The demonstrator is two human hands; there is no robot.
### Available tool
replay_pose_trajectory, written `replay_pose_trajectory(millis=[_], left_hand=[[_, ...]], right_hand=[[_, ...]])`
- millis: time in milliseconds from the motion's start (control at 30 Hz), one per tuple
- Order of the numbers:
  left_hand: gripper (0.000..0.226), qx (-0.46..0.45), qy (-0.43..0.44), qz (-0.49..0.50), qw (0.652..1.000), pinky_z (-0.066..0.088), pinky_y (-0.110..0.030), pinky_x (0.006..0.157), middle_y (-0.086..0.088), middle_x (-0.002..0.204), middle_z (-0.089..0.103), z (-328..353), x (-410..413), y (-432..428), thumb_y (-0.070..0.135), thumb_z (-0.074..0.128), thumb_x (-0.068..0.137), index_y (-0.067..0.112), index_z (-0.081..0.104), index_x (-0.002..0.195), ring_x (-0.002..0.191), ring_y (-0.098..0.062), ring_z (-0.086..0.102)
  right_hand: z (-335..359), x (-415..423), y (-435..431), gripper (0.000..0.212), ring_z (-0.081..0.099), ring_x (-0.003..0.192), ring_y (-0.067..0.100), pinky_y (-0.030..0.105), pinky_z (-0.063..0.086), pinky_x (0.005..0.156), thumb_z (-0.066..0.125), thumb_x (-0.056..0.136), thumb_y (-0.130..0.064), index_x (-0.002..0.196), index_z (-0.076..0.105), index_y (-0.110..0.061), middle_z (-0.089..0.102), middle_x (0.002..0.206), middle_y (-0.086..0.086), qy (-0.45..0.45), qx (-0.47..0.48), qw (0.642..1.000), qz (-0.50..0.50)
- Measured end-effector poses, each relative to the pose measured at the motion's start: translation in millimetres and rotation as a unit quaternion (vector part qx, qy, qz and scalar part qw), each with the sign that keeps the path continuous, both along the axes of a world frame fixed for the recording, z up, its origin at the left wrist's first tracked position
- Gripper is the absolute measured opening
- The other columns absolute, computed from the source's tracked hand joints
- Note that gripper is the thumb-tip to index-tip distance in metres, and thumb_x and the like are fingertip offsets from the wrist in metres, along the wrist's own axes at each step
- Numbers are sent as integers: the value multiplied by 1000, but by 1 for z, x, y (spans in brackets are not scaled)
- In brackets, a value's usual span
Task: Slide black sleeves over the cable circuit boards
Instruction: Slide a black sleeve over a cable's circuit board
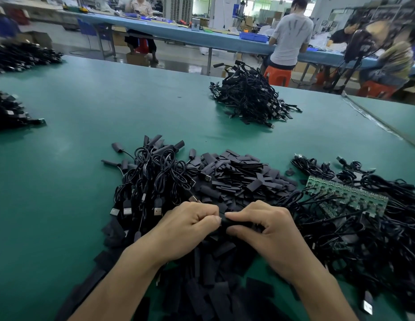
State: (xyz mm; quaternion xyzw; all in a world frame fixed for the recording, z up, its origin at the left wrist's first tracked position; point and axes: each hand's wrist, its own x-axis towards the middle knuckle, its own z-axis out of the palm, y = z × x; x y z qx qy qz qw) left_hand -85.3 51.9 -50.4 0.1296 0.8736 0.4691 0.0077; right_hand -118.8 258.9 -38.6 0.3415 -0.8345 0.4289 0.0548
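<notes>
In the head view, both hands are close together low in the middle, above the green tabletop [74, 158]. The right hand [266, 230] grips a black sleeve [236, 222] between thumb and forefinger. The left hand [192, 224], fingers curled, pinches the sleeve's left end; whether a board is inside I cannot tell. At 12 o'clock from the hands lies a heap of loose sleeves [243, 177]. At 10 o'clock is a bundle of cables [153, 181] with sleeved ends. At 2 o'clock the green circuit boards [345, 195] lie in a row on tangled cables. Further away at 12 o'clock stands another cable pile [248, 98].
</notes>
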Motion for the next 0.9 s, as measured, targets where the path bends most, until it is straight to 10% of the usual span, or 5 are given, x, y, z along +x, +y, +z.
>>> replay_pose_trajectory(millis=[167, 467, 900], left_hand=[[30, 65, -19, 9, 998, 35, -52, 64, 6, 64, 40, 2, 3, 0, 49, 37, 85, 28, 42, 63, 63, -16, 38], [11, 123, -12, 89, 988, 51, -24, 55, 2, 68, 70, -2, -1, -5, 28, 69, 91, 29, 68, 80, 57, -10, 65], [11, 297, -126, 71, 944, 58, -25, 64, -18, 83, 76, 3, -2, -9, -3, 67, 90, 6, 72, 96, 74, -24, 75]], right_hand=[[-8, 2, -10, 25, 64, 85, 7, 18, 47, 75, 80, 78, -24, 103, 78, -23, 69, 86, -17, 29, -13, 999, -28], [-9, 0, -5, 27, 64, 90, 8, 22, 50, 79, 79, 80, -18, 107, 76, -20, 67, 93, -16, 77, -15, 995, -63], [-13, 2, -11, 27, 63, 85, 13, 31, 54, 75, 67, 87, -28, 106, 75, -11, 68, 91, -8, 141, 8, 989, -46]])
